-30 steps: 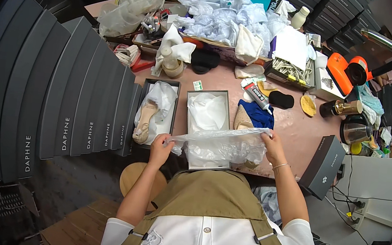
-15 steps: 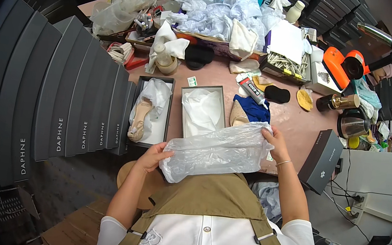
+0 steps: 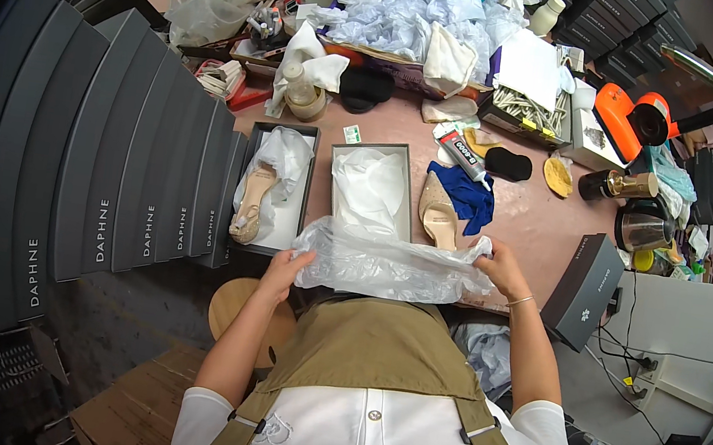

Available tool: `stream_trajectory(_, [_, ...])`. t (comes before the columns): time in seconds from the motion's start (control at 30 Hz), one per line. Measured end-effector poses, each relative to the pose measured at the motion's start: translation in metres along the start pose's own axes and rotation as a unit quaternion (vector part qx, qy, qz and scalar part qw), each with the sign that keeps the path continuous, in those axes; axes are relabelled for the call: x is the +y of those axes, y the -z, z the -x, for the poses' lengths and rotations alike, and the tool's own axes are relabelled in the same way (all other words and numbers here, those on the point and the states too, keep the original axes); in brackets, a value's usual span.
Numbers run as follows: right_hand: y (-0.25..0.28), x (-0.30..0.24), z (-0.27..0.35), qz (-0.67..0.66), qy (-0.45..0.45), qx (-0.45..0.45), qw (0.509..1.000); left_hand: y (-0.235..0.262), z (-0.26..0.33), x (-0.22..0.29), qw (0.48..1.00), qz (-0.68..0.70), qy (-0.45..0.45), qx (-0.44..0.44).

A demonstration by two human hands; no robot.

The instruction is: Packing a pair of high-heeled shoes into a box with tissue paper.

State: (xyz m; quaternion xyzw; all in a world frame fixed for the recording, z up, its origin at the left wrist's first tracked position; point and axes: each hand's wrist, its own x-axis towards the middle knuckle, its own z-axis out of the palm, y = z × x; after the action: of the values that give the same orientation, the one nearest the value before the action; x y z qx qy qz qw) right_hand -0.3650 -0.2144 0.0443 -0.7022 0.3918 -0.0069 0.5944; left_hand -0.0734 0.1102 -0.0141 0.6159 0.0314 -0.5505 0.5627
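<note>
Overhead view of a person at a cluttered brown surface [image 3: 545,225]. A clear plastic bag [image 3: 387,263] is stretched crosswise at the near edge of the surface, just above the olive apron [image 3: 375,351]. The left hand [image 3: 288,266] grips the bag's end at 9 o'clock with fingers curled into the film; the right hand [image 3: 499,268] pinches the opposite end at 3 o'clock. At 12 o'clock from the bag stands an open grey shoe box [image 3: 370,184] lined with white tissue; touching its left side is a second open box [image 3: 276,185] holding a beige pointed shoe [image 3: 251,204] partly wrapped in tissue. A matching beige shoe [image 3: 438,215] lies on the surface at 1 o'clock from the bag, partly on a blue cloth [image 3: 468,192]. A closed grey box lid [image 3: 584,288] lies at 3 o'clock, beyond the right hand. A row of grey boxes [image 3: 111,172] stands on edge at 9 o'clock.
</note>
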Motion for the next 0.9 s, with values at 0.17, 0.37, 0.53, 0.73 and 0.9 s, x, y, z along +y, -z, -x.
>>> stream_trajectory(0.17, [0.009,-0.007,0.001,0.014,0.092,0.015,0.996,0.007,0.000,0.008,0.997,0.012,-0.078,-0.008])
stream_trajectory(0.37, [0.017,-0.008,-0.002,0.018,0.119,-0.043,0.992,0.008,0.008,0.033,0.989,0.112,-0.062,-0.069])
stream_trajectory(0.53, [0.025,-0.002,-0.008,-0.097,0.044,-0.052,0.993,0.017,-0.002,0.032,0.974,0.192,-0.092,-0.077])
stream_trajectory(0.73, [0.028,-0.001,-0.012,-0.040,-0.009,-0.068,0.997,0.016,0.012,0.047,0.943,0.304,-0.077,-0.113])
stream_trajectory(0.9, [0.027,0.001,-0.012,0.131,0.124,-0.101,0.978,0.024,0.006,0.066,0.912,-0.409,-0.028,0.013])
